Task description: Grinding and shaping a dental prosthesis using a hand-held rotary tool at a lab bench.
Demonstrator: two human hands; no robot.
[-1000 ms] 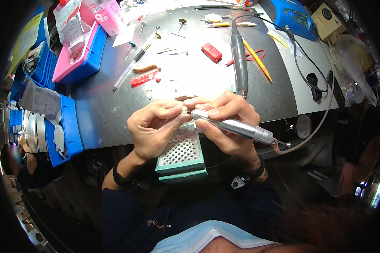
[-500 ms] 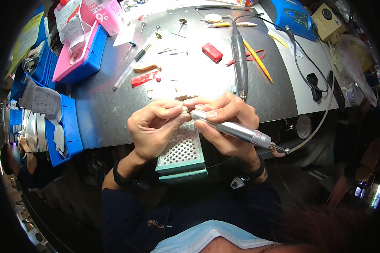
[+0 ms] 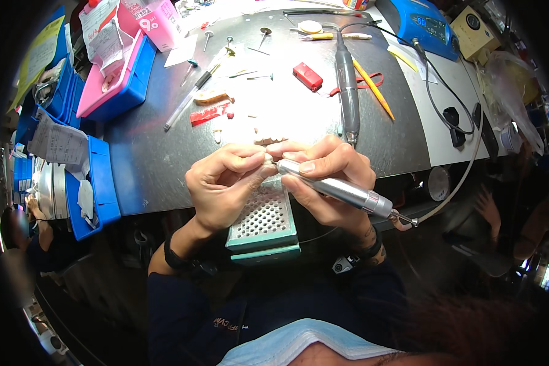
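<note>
My left hand (image 3: 216,183) pinches a small whitish, tooth-like piece (image 3: 268,158) between thumb and fingertips; most of it is hidden. My right hand (image 3: 338,174) grips a silver rotary handpiece (image 3: 348,193), its tip pointing left at that piece. The fingertips of both hands meet around it, and the exact contact of the tip is too small to make out. Below them sits a pale green box with a perforated top (image 3: 262,221). Just beyond my fingers, a dental-model-like piece (image 3: 271,140) lies in the bright light.
A dark handpiece (image 3: 347,85), a yellow pencil (image 3: 375,91) and a red case (image 3: 308,76) lie beyond my right hand. Several mounted burs and discs (image 3: 265,38) are scattered farther back. Blue bins (image 3: 104,189) line the left; a blue control unit (image 3: 422,27) stands far right. Another person's hand (image 3: 488,208) shows at right.
My hands hold nearly the same pose, with only a slight shift of the handpiece. At the far right, the other person's hand has come up into clearer view.
</note>
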